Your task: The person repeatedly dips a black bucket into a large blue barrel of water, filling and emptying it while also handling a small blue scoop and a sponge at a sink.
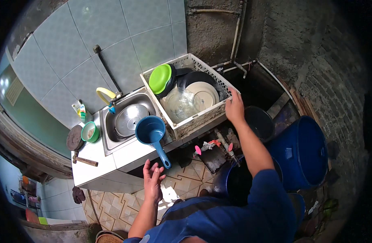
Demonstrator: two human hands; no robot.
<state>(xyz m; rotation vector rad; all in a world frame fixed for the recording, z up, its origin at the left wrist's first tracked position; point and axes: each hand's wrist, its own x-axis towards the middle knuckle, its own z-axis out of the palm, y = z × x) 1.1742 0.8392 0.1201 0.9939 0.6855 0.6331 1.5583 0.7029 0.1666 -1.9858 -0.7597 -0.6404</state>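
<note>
A cream plastic crate [181,130] stands tilted at the sink's right side. It holds a clear glass bowl [178,107], a cream plate [206,96], a bright green dish [160,78] and dark pans [194,77]. My right hand [235,108] grips the crate at its right corner, the fingers partly hidden. Below the handle of a blue water dipper [151,130], my left hand [152,184] hangs open, fingers apart and slightly curled, with nothing in it. The dipper rests at the sink's front edge. Behind it, a metal bowl [131,118] lies in the steel sink [111,142].
A yellow-hosed tap [105,94] rises behind the sink. On the white counter [125,156] are a green bowl [90,132], a hammer [85,160] and a round stone [74,137]. Pipes with pink valve handles [198,150] run below. A blue barrel [301,154] and dark buckets [259,123] stand right.
</note>
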